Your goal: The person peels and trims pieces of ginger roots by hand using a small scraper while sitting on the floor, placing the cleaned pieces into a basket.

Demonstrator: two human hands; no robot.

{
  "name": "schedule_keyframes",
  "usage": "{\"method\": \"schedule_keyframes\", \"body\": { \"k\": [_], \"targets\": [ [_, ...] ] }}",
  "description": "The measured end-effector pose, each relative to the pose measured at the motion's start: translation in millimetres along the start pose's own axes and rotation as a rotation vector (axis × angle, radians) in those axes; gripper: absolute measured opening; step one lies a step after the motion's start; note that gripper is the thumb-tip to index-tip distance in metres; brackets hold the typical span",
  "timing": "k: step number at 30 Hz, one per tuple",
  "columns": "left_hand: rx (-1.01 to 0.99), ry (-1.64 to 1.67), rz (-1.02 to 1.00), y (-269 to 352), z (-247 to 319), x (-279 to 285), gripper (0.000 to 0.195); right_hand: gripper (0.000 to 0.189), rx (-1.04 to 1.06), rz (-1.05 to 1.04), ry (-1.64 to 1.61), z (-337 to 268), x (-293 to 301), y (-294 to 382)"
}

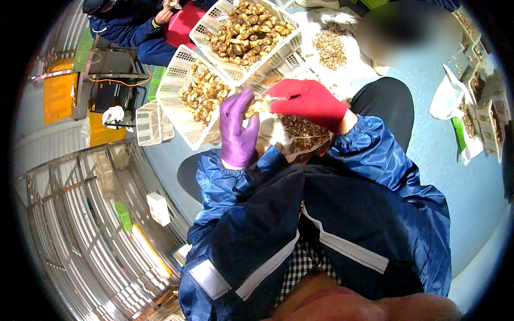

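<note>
My left hand [239, 127], in a purple glove, grips a brown and cream mushroom [255, 109] between thumb and fingers. Close beside it on the right, my right hand [307, 102], in a red glove, is closed around a small tool with a pale, shiny end [274, 98] that meets the mushroom; its kind is hard to tell. Below my hands lies a heap of dark and pale trimmings [301, 129] on white sheeting. A white plastic crate [193, 138] of similar mushrooms stands just left of my left hand. A fuller white crate [242, 76] stands beyond it.
A co-worker [120, 36] sits at the upper left by a red container [182, 26]. More scraps [330, 49] lie on white sheeting ahead. Filled crates [488, 128] line the right side. An empty-looking white crate [154, 122] and metal racks [88, 216] stand on the left.
</note>
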State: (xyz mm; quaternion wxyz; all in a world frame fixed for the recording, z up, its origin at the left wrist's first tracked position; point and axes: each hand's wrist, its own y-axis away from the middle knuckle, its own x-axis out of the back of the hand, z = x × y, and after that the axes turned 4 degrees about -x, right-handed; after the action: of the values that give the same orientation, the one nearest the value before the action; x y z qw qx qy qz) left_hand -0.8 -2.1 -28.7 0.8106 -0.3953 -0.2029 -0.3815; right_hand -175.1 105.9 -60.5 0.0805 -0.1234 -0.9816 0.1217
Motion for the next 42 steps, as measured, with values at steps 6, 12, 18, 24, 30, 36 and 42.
{"method": "schedule_keyframes", "body": {
  "k": [6,12,18,24,30,36,42],
  "targets": [
    [0.369,0.375,0.03,-6,11,-10,0.064,0.019,0.543,0.212,0.448,18,-7,-2],
    [0.58,0.518,-0.147,-3,-2,4,0.052,0.019,0.505,0.24,0.602,16,-5,-4],
    [0.573,0.471,-0.151,-3,-3,3,0.048,0.019,0.419,0.262,0.416,10,-12,-2],
    [0.545,0.49,-0.176,-7,5,5,0.048,0.018,0.169,0.128,0.31,10,-1,-3],
    [0.407,0.337,-0.234,-5,0,5,0.046,0.026,-0.281,0.013,-0.002,3,3,-5],
    [0.298,0.308,-0.221,-5,-5,3,0.044,0.02,0.005,0.169,0.005,15,-7,-1],
    [0.453,0.49,-0.14,2,-18,-2,0.044,0.022,-0.265,0.014,-0.344,27,-6,-2]
  ]
}}
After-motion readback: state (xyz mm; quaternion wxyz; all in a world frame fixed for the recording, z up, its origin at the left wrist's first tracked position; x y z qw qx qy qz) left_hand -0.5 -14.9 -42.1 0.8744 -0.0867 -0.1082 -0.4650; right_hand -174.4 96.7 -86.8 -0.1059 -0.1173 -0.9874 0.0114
